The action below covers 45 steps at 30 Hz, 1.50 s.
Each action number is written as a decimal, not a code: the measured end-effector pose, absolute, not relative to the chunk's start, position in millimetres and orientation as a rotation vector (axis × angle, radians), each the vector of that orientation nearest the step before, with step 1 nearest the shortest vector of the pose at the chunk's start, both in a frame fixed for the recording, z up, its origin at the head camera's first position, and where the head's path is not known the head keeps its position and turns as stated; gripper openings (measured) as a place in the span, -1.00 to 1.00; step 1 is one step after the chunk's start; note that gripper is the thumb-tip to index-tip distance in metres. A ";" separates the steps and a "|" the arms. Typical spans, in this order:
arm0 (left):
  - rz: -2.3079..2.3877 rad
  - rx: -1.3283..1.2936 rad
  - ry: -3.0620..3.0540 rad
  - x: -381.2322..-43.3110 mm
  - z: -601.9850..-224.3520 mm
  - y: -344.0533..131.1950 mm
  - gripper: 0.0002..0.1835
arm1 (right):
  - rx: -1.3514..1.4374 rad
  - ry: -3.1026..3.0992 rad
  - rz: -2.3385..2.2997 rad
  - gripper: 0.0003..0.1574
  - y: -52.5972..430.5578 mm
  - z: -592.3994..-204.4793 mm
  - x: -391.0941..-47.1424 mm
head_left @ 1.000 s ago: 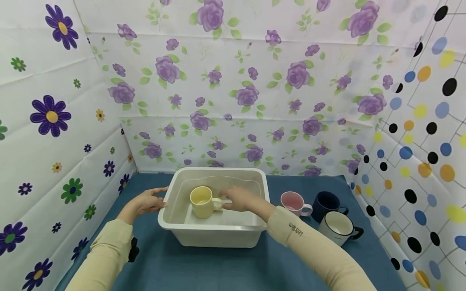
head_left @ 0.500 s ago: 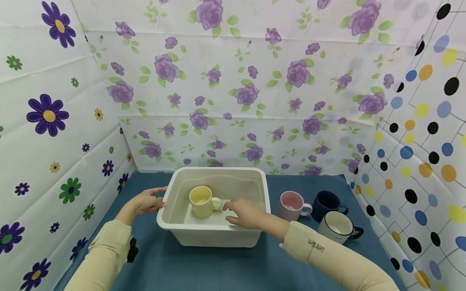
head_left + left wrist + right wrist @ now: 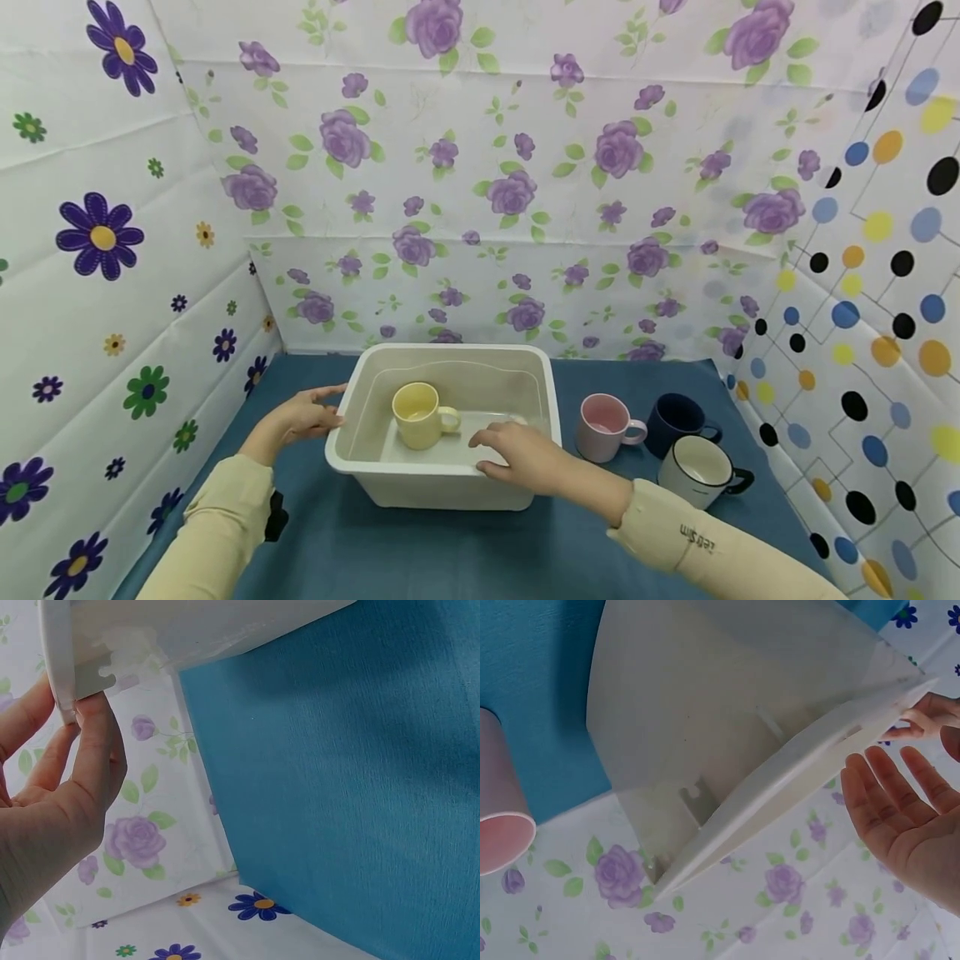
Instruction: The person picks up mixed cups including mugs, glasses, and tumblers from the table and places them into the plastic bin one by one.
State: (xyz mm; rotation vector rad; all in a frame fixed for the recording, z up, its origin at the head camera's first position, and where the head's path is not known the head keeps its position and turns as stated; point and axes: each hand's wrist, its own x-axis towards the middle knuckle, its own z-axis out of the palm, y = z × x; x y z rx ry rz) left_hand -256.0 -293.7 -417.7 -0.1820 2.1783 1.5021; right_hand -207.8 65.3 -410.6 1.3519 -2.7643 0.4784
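Observation:
A white plastic bin (image 3: 442,492) stands on the blue-covered table with a yellow mug (image 3: 417,425) upright inside, its handle pointing right. My left hand (image 3: 300,415) pinches the bin's left rim; the left wrist view shows the fingers (image 3: 94,742) on both sides of that rim. Over the front right part of the bin hovers my right hand (image 3: 521,454), fingers loosely bent and holding nothing. The right wrist view has the same hand (image 3: 907,825) spread beside the rim (image 3: 780,787), apart from the mug.
Right of the bin stand a pink mug (image 3: 602,433), a navy mug (image 3: 670,423) and a white mug (image 3: 693,475) with a black handle. Flower-printed sheets (image 3: 450,208) rise behind and at the left, a dotted sheet (image 3: 862,333) at the right.
My right hand has moved away from the yellow mug's handle, rightward and toward me, to above the front right rim. The yellow mug and my left hand have stayed put.

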 end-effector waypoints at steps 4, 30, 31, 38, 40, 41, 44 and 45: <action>1.488 -0.184 2.194 -257.4 -416.7 -292.6 -0.18 | 1.339 -2.760 0.495 -0.67 70.3 -408.5 -202.8; 1.527 -0.176 2.173 -256.5 -420.2 -294.5 -0.16 | 1.044 -2.626 0.662 -0.67 127.1 -419.6 -192.8; 1.531 -0.178 2.172 -256.6 -420.3 -294.7 -0.16 | 1.034 -2.623 0.672 -0.67 129.6 -420.5 -192.7; 1.529 -0.170 2.179 -255.5 -418.8 -294.5 -0.16 | 0.984 -2.586 0.705 -0.69 145.7 -427.8 -195.4; 1.526 -0.175 2.181 -255.3 -418.3 -294.2 -0.16 | 0.965 -2.581 0.703 -0.70 148.8 -431.4 -196.7; 1.526 -0.176 2.181 -255.2 -418.2 -294.2 -0.16 | 0.956 -2.577 0.708 -0.71 150.0 -433.3 -197.0; 1.529 -0.175 2.172 -255.7 -419.2 -295.2 -0.16 | 0.919 -2.586 0.710 -0.73 152.5 -438.3 -196.5; 1.530 -0.176 2.170 -255.5 -419.0 -295.3 -0.15 | 0.901 -2.596 0.709 -0.73 153.2 -439.8 -196.1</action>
